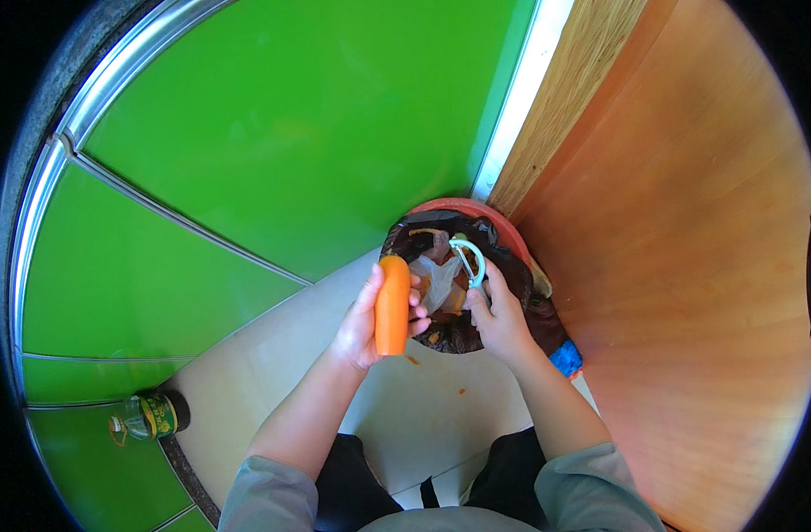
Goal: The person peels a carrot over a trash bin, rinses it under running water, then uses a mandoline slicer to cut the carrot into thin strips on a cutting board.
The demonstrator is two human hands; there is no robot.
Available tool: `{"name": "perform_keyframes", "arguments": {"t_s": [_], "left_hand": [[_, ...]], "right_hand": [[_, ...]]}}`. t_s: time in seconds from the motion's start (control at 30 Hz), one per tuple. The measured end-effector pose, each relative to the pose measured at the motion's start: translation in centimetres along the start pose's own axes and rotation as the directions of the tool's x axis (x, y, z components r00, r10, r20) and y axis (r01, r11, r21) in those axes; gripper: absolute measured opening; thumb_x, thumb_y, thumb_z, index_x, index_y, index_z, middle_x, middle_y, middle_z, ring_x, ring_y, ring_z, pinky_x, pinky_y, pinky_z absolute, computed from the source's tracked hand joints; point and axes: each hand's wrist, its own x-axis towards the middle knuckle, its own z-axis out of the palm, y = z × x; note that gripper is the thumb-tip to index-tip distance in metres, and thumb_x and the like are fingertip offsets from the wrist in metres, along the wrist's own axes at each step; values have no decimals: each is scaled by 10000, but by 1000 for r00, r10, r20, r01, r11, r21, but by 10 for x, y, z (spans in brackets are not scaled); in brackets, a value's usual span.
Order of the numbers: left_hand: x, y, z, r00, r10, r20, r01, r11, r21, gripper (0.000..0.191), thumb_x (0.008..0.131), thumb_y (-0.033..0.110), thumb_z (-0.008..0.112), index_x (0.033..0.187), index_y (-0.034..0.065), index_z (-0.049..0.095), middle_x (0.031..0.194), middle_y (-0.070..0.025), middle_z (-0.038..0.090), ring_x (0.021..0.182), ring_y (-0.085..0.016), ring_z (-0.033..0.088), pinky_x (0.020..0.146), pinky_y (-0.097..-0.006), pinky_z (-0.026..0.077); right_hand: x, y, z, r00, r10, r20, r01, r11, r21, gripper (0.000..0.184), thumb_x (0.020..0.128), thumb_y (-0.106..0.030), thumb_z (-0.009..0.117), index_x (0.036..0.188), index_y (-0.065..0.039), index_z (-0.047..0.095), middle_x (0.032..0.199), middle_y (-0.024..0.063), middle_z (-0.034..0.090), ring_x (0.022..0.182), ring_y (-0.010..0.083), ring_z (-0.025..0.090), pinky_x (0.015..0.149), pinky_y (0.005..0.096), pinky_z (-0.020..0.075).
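Observation:
My left hand (363, 319) holds a thick orange carrot (392, 309) upright, its cut end towards me and its surface smooth. In my right hand (502, 316) is a pale mint Y-shaped peeler (477, 256), gripped by its handle with the metal blade facing the carrot. The two are apart from each other. Below both hands stands a red bin (512, 233) lined with a black plastic bag (405, 234). Inside it lie orange peelings and a crumpled clear plastic bag (438, 279).
Green glossy cabinet doors (299, 133) rise on the left and ahead, and a wooden door (684, 266) on the right. A plastic bottle (154, 415) with a label stands at the lower left. Orange scraps (462, 392) lie on the pale tiled floor (418, 425).

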Motion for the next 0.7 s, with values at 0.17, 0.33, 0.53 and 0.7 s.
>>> {"name": "perform_keyframes", "arguments": {"t_s": [0.17,0.33,0.53,0.7], "left_hand": [[5,-10,-11,990,139,-33,-90,787,610,396,922,261,680,1208,43,515,896,-68,615,744,-167,632,697,-326,552],[6,-19,-13,915,401,44,-157,253,955,394,822,265,750,1091,23,594,872,-133,684,783,-255,685,723,-376,552],[-2,-21,1,891,442,102,-138,51,989,454,753,297,782,1079,26,619,936,-232,697,903,-381,689,788,-427,549],[-4,-24,8,875,458,154,-182,18,983,457,745,285,782,1062,0,619,922,-234,696,884,-381,692,778,-428,551]], "right_hand": [[-5,-17,-4,992,-65,105,67,998,-17,259,994,-148,512,1218,-18,501,1047,230,614,980,409,616,843,431,490],[-13,-34,8,972,-164,170,189,971,-146,167,1008,-183,488,1037,-18,498,857,207,595,795,386,612,715,454,486],[-19,-43,6,969,-181,166,217,947,-236,219,998,-227,497,908,-28,478,795,213,588,747,419,601,658,498,475],[-19,-46,2,960,-245,138,275,922,-271,208,989,-220,506,901,-33,484,789,194,592,733,407,607,641,493,479]]}}
